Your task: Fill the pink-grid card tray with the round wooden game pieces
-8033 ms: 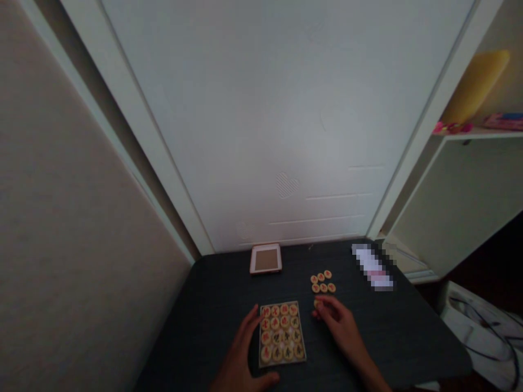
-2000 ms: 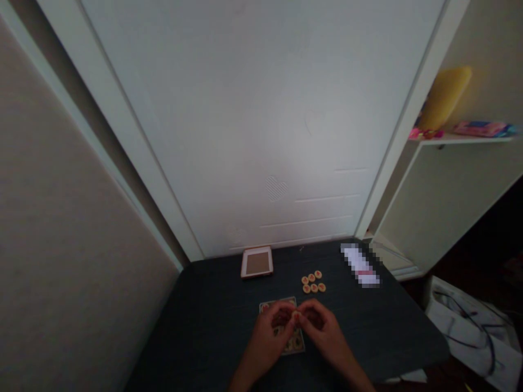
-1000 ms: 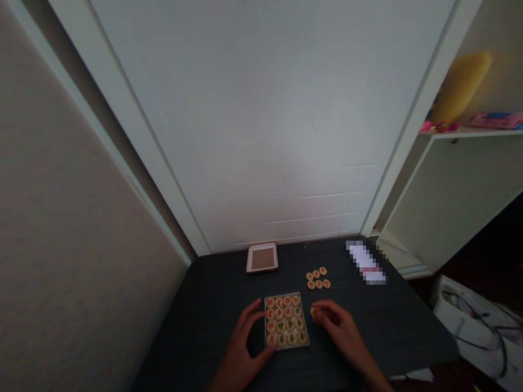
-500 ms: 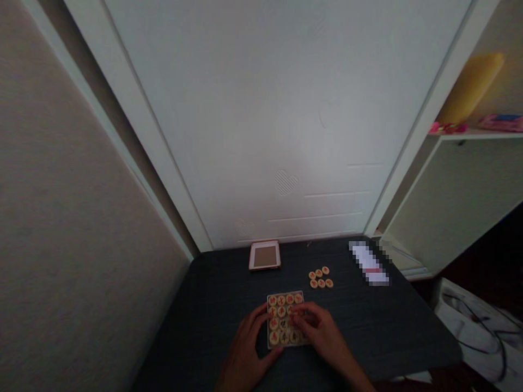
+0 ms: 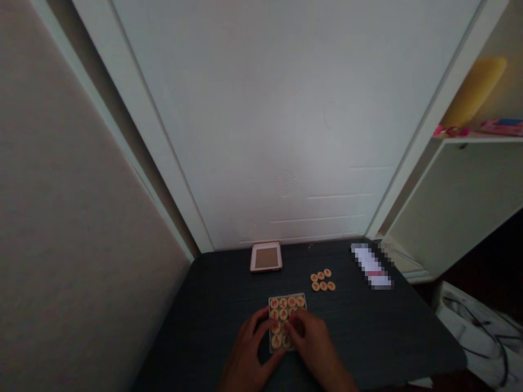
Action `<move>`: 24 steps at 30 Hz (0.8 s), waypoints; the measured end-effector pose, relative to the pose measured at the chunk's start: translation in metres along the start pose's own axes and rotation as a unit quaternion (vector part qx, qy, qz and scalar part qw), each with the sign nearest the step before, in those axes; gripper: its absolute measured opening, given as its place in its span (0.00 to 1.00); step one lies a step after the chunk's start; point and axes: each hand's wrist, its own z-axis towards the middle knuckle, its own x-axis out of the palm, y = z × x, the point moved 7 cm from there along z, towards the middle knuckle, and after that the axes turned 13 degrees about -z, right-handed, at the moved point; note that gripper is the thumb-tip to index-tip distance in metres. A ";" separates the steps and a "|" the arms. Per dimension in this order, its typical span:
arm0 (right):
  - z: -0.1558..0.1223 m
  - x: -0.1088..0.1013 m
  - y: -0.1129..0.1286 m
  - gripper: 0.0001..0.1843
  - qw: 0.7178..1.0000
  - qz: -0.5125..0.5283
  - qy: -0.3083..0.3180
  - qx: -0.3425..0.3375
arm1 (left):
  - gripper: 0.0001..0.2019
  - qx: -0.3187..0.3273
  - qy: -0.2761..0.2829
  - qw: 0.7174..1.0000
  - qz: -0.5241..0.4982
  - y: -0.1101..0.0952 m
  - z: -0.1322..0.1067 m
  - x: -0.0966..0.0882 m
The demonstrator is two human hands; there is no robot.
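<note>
A shallow square box (image 5: 269, 348) holds rows of round wooden Chinese chess pieces (image 5: 283, 302), most with red characters. My left hand (image 5: 250, 351) curves around its left side, thumb at the near edge and fingers at the left rim, gripping it. Over the middle of the box, my right hand (image 5: 312, 337) is closed in a pinch at one of the pieces. Its fingers hide that piece and the box's right part. Beyond the box, to the right, several loose red-lettered pieces (image 5: 323, 286) lie in two short rows on the dark table (image 5: 220, 305).
An open box lid (image 5: 266, 257) with a brown inside lies at the table's back edge. A blurred-out white object (image 5: 371, 265) rests at the back right. Behind rises a white panel (image 5: 261, 136). Cables (image 5: 486, 326) lie on a white box at right.
My right hand has moved slightly left and nearer over the box, its pinch now at the middle pieces. My left hand stays at the box. The view has shifted slightly.
</note>
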 end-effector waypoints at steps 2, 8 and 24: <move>0.000 0.001 0.000 0.04 1.000 -0.023 -0.017 -0.007 | 0.21 0.006 -0.004 1.000 0.008 -0.003 0.000 -0.001; -0.004 0.005 0.005 0.05 0.996 -0.070 -0.035 -0.034 | 0.24 0.047 -0.009 0.997 0.064 -0.006 -0.001 0.001; 0.025 -0.093 -0.061 0.11 0.963 -0.183 -0.177 -0.090 | 0.28 0.080 0.009 0.987 0.137 -0.003 -0.003 0.008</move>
